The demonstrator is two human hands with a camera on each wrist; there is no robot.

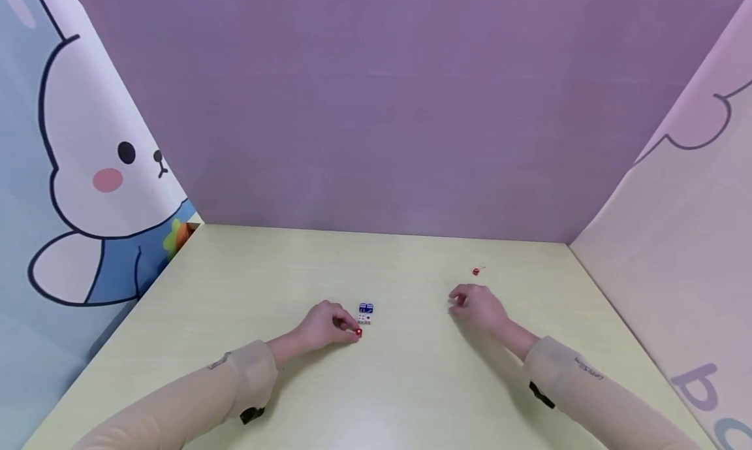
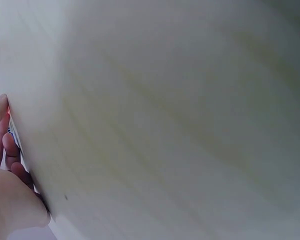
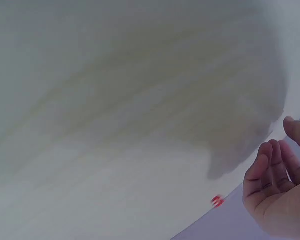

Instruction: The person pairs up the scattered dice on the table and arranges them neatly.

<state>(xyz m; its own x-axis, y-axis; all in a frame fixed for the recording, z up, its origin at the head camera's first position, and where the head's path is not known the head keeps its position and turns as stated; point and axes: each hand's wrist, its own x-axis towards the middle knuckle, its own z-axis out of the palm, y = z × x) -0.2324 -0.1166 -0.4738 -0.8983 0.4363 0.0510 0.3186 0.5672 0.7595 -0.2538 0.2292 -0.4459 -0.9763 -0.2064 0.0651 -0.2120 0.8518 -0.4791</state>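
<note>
My left hand (image 1: 326,324) pinches a small red die (image 1: 358,332) between thumb and fingertips, low over the table. Right beside it, blue dice (image 1: 366,307) and white dice (image 1: 365,319) form a tight little block, blue on the far side. In the left wrist view the left hand (image 2: 7,170) shows only at the edge, with a sliver of red at its fingertips. My right hand (image 1: 480,309) has loosely bent fingers and holds nothing. Just beyond it lies another red item, seemingly a die (image 1: 476,272); in the right wrist view this red piece (image 3: 217,201) looks blurred.
The pale wooden table (image 1: 411,385) ends at a purple panel (image 1: 376,110) at the back. A panel with a cartoon rabbit (image 1: 88,143) borders the left side, and a pale printed panel (image 1: 675,241) the right.
</note>
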